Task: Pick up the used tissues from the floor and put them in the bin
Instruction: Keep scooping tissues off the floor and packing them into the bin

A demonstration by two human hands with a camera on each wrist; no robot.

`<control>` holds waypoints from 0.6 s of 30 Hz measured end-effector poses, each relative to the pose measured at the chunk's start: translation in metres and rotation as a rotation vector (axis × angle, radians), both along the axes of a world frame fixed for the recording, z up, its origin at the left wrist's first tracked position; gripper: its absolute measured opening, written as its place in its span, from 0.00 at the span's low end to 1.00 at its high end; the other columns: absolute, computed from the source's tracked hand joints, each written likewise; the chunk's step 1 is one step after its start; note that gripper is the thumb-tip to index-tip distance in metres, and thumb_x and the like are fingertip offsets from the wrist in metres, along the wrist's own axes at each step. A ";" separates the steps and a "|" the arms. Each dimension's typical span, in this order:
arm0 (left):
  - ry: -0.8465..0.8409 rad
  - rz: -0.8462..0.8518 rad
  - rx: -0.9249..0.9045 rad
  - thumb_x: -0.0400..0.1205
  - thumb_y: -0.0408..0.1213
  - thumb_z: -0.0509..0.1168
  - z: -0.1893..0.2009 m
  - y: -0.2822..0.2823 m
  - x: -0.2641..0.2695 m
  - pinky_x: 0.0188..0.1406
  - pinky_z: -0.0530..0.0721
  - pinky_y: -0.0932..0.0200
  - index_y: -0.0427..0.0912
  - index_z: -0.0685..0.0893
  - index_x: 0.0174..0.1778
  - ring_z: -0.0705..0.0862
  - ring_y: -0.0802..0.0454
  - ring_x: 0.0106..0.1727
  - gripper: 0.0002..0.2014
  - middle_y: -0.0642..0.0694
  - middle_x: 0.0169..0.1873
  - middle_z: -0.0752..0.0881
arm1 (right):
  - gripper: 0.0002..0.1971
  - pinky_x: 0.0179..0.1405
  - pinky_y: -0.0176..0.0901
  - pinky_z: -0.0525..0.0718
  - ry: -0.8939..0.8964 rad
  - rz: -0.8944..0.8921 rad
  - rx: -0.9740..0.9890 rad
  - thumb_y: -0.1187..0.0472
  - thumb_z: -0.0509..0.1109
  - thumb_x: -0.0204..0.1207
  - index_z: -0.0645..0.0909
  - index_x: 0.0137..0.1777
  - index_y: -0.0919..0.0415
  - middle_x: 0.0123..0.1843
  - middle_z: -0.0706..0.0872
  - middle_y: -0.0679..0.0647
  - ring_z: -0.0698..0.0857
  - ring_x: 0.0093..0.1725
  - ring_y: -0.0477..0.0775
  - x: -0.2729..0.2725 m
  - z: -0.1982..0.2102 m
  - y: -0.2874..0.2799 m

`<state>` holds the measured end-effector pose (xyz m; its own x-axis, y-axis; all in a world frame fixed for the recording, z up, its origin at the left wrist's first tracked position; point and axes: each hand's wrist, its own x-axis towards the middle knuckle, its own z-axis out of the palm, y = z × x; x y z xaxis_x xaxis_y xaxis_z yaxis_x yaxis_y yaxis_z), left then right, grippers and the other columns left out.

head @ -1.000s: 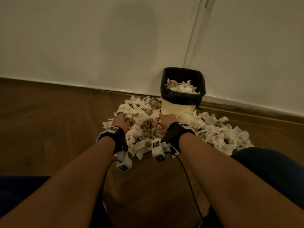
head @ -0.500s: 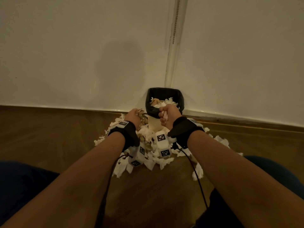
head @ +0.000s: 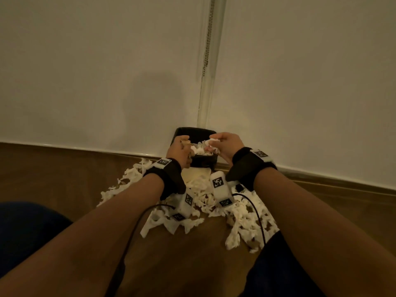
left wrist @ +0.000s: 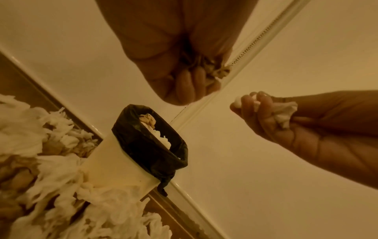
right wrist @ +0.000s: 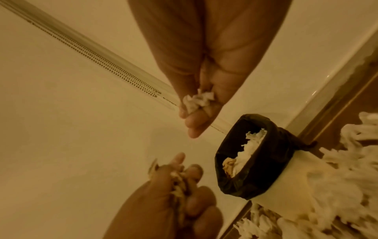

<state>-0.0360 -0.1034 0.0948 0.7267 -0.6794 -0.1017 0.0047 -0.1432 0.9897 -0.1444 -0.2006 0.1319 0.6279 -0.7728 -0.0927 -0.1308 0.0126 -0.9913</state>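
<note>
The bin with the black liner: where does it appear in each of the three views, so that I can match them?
Head: the bin is at centre, against the wall, partly hidden between the left hand and the right hand.
Left wrist: lower centre, tilted.
Right wrist: right of centre, tilted.
Shared landmark: the beaded chain in the vertical strip on the wall, which runs down toward the bin.
</note>
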 end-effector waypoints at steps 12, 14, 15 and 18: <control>0.159 0.073 0.019 0.86 0.36 0.49 -0.005 -0.050 0.020 0.13 0.63 0.73 0.46 0.76 0.37 0.63 0.54 0.13 0.15 0.44 0.26 0.72 | 0.14 0.68 0.51 0.79 0.008 -0.070 0.148 0.71 0.65 0.79 0.79 0.62 0.74 0.63 0.84 0.67 0.83 0.64 0.61 0.040 -0.016 -0.061; 0.042 0.066 0.085 0.86 0.49 0.52 -0.008 -0.055 0.032 0.14 0.65 0.69 0.45 0.74 0.35 0.65 0.52 0.16 0.18 0.44 0.26 0.73 | 0.10 0.64 0.52 0.82 0.046 -0.093 0.093 0.71 0.67 0.77 0.83 0.57 0.72 0.57 0.86 0.67 0.86 0.59 0.62 0.047 -0.026 -0.068; -0.014 0.071 0.106 0.85 0.55 0.51 -0.009 -0.056 0.038 0.16 0.68 0.65 0.44 0.75 0.34 0.66 0.50 0.19 0.22 0.43 0.26 0.74 | 0.09 0.60 0.53 0.84 0.103 -0.119 0.022 0.70 0.69 0.76 0.85 0.54 0.69 0.55 0.87 0.65 0.87 0.56 0.61 0.050 -0.032 -0.070; -0.281 0.059 0.273 0.86 0.55 0.46 -0.017 -0.060 0.059 0.45 0.81 0.43 0.32 0.82 0.49 0.81 0.32 0.41 0.30 0.26 0.45 0.82 | 0.05 0.53 0.53 0.88 0.281 -0.168 -0.098 0.64 0.74 0.73 0.88 0.48 0.60 0.51 0.89 0.62 0.88 0.50 0.60 0.058 -0.057 -0.082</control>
<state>0.0226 -0.1634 0.0774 0.7891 -0.6108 -0.0648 -0.2447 -0.4094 0.8790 -0.0866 -0.2822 0.0745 0.4515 -0.8771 -0.1640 -0.4035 -0.0367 -0.9142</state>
